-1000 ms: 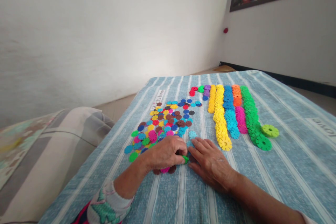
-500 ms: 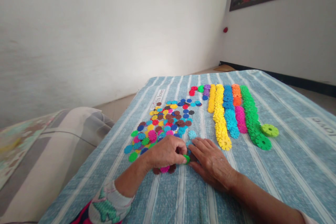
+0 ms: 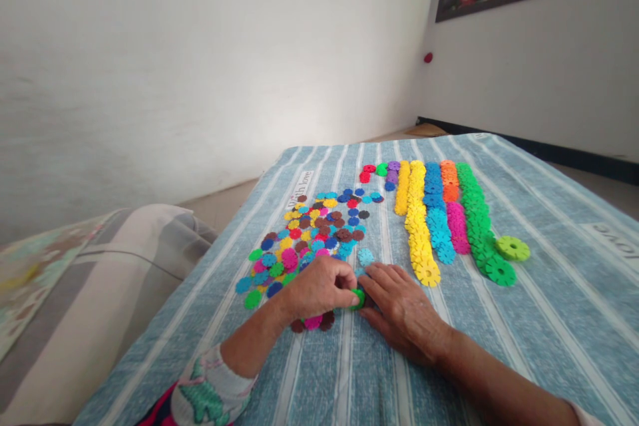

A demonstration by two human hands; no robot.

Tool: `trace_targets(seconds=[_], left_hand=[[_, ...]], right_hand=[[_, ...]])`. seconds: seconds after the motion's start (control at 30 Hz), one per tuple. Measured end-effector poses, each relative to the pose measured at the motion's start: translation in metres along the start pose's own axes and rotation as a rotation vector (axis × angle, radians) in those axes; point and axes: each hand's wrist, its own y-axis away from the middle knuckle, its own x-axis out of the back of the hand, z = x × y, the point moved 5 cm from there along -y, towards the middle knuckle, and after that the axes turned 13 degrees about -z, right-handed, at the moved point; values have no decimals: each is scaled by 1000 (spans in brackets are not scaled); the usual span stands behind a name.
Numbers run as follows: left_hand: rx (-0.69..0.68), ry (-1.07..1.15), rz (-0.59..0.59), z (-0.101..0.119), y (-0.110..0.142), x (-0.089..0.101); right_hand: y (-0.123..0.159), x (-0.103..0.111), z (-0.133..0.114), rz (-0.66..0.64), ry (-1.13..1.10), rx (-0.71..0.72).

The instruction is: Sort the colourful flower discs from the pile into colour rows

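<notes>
My left hand [image 3: 324, 287] is closed, pinching a green notched plastic disc [image 3: 358, 299] between thumb and fingertips. Close beside it, my right hand [image 3: 405, 309] lies palm down with its fingers stretched out, over a brown disc [image 3: 368, 301] that is mostly covered. Whatever else is under that palm is hidden. A light blue disc [image 3: 365, 257] lies just beyond the right fingertips. Mixed coloured discs [image 3: 304, 233] spread loosely past and left of my left hand, and a few brown and pink ones [image 3: 313, 323] sit on its near side.
Overlapping rows sorted by colour run to the right: yellow [image 3: 418, 219], blue [image 3: 438, 213], orange [image 3: 449, 183], pink [image 3: 457, 226] and green [image 3: 478, 226]. A lime disc [image 3: 514, 247] leans at the green row's end. Striped blue cloth [image 3: 549, 319] covers the table.
The green disc in my left hand has shifted slightly to the right and shows more of its face. My right hand has barely moved.
</notes>
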Motion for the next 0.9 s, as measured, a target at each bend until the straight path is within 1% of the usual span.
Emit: trace_targets(seconds=[0.17,0.43,0.67,0.9], left_hand=[[0,45,13,-4,-2,-1],[-35,116,48,-1,-4,-4],[-16,189,47,-3,-6,-6],[-13,235,64,-3,-5,-7]], right_hand=[[1,-1,1,31,-15,16],[4,-3,3,137,19,67],[4,2,0,114,-35,107],[5,0,-2,109,8,149]])
